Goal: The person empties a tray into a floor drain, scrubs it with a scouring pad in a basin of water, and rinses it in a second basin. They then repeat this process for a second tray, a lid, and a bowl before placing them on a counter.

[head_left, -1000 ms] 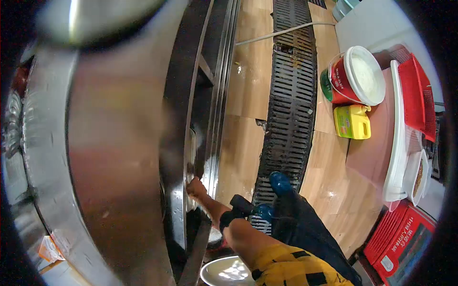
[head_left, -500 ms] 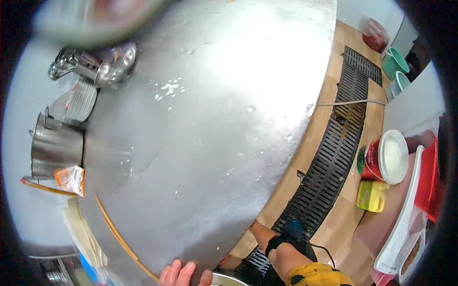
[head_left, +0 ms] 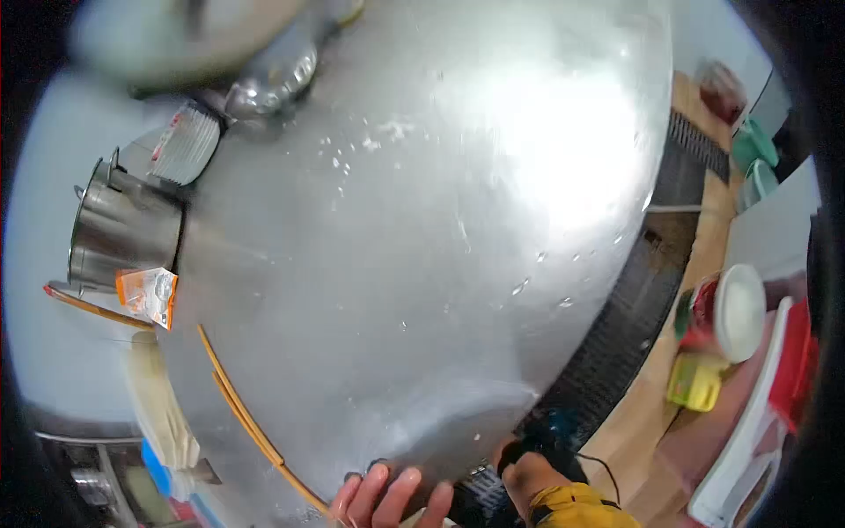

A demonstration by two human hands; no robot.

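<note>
At the bottom of the view, the curled fingers of my left hand (head_left: 387, 495) are by the metal table's near edge. They seem closed around a pale-rimmed container (head_left: 411, 521), mostly cut off by the frame. To its right comes my right hand (head_left: 518, 459), under a yellow sleeve with a black band at the wrist. Its fingers are hidden around the table edge. Two long wooden sticks (head_left: 251, 427) lie on the steel table (head_left: 352, 264), left of my left hand. White grains and water drops are scattered over the steel.
On the left stand a steel pot (head_left: 128, 224), an orange-and-white packet (head_left: 150, 295), and stacked plates (head_left: 187, 145). A blurred pale round object (head_left: 176, 44) blocks the upper left corner. On the floor at right are a white-topped tub (head_left: 739, 312), a yellow jug (head_left: 695, 383) and a drain grate (head_left: 616, 352).
The view has shifted, so table and pot sit further right. My left hand shows more of its fingers, and less of the container's rim is visible. My right forearm is more hidden.
</note>
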